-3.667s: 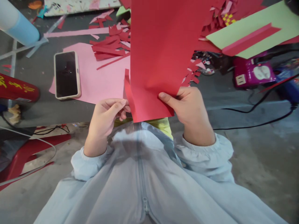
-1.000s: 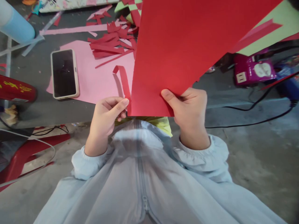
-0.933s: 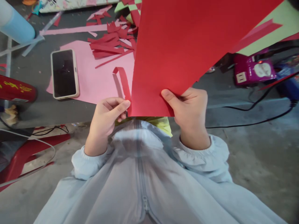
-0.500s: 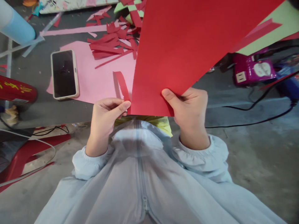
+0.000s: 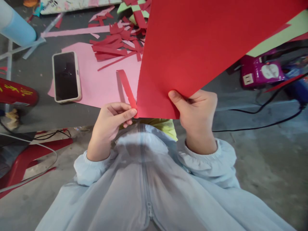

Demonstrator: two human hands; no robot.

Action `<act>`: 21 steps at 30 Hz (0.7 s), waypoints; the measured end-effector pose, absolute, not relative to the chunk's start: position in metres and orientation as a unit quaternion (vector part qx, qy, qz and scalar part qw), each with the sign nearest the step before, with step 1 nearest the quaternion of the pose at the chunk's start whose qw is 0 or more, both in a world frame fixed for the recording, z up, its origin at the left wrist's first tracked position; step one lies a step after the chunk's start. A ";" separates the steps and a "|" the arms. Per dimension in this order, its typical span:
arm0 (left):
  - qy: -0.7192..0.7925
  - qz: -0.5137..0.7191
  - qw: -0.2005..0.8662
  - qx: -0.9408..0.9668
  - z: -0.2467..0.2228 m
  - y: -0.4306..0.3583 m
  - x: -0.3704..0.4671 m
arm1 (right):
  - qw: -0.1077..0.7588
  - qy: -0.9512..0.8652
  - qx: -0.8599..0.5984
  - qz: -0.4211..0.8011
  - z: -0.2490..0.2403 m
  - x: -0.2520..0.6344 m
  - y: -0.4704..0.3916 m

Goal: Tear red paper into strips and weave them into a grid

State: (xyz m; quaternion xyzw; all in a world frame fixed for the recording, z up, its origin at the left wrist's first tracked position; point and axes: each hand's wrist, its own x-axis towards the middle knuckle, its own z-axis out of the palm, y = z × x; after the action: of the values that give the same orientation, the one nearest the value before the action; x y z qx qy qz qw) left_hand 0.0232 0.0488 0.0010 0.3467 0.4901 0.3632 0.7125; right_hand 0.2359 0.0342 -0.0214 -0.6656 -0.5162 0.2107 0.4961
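A large red paper sheet (image 5: 183, 54) slants up and to the right from the table's front edge. My right hand (image 5: 196, 112) grips its lower right edge, thumb on top and fingers hidden beneath. My left hand (image 5: 110, 125) pinches a narrow red strip (image 5: 127, 88) between thumb and fingers, beside the sheet's lower left corner. The strip's free end rises over a pink sheet (image 5: 96, 86) on the table. Whether the strip still joins the red sheet at the fingertips, I cannot tell.
A phone (image 5: 66, 77) lies on the pink sheet, with red scraps (image 5: 113, 48) behind. At left are a blue-white bottle (image 5: 18, 25) and a red can (image 5: 18, 92). A purple device (image 5: 262, 72) and cables sit right, a red stool (image 5: 26, 157) lower left.
The red sheet has shifted slightly to the right with my right hand. My left hand has moved a little right, and the strip now stands straighter.
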 end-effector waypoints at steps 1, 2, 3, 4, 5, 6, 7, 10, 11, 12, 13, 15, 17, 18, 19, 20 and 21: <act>0.489 0.363 0.713 0.347 0.001 0.049 0.023 | 0.495 -0.516 -0.667 0.210 -0.021 0.236 0.034; 0.487 0.366 0.713 0.346 0.000 0.049 0.023 | 0.493 -0.517 -0.667 0.211 -0.021 0.235 0.034; 0.486 0.370 0.713 0.344 0.000 0.049 0.023 | 0.492 -0.517 -0.668 0.210 -0.020 0.235 0.034; 0.485 0.374 0.712 0.343 0.000 0.049 0.023 | 0.490 -0.518 -0.669 0.207 -0.020 0.235 0.034; 0.486 0.378 0.710 0.342 -0.001 0.049 0.023 | 0.489 -0.520 -0.670 0.205 -0.020 0.235 0.034; 0.487 0.379 0.709 0.342 -0.001 0.049 0.023 | 0.488 -0.523 -0.670 0.201 -0.020 0.235 0.034; 0.489 0.379 0.707 0.343 -0.001 0.049 0.023 | 0.488 -0.524 -0.669 0.198 -0.020 0.235 0.034; 0.495 0.380 0.700 0.348 -0.001 0.050 0.024 | 0.489 -0.529 -0.667 0.191 -0.020 0.235 0.034; 0.498 0.382 0.696 0.350 -0.001 0.050 0.024 | 0.488 -0.530 -0.667 0.188 -0.020 0.235 0.034; 0.501 0.385 0.690 0.352 -0.001 0.050 0.025 | 0.488 -0.532 -0.667 0.184 -0.020 0.235 0.034; 0.505 0.389 0.684 0.354 -0.002 0.050 0.025 | 0.489 -0.533 -0.667 0.181 -0.020 0.235 0.034; 0.515 0.396 0.671 0.358 -0.003 0.049 0.026 | 0.494 -0.532 -0.664 0.179 -0.020 0.235 0.034; 0.524 0.407 0.653 0.365 -0.006 0.047 0.027 | 0.499 -0.528 -0.662 0.182 -0.020 0.234 0.033; 0.526 0.415 0.643 0.371 -0.007 0.046 0.027 | 0.501 -0.526 -0.662 0.184 -0.020 0.234 0.033; 0.527 0.425 0.632 0.378 -0.009 0.046 0.027 | 0.502 -0.524 -0.663 0.187 -0.021 0.234 0.033; 0.525 0.434 0.622 0.386 -0.011 0.045 0.027 | 0.502 -0.521 -0.663 0.189 -0.021 0.233 0.032; 0.522 0.444 0.614 0.391 -0.012 0.044 0.027 | 0.504 -0.518 -0.664 0.191 -0.022 0.233 0.032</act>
State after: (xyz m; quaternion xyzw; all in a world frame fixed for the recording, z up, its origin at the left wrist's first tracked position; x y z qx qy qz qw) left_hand 0.0273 0.0442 -0.0118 0.3911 0.5223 0.4435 0.6144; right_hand 0.2327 0.0320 -0.0217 -0.6637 -0.5182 0.1913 0.5044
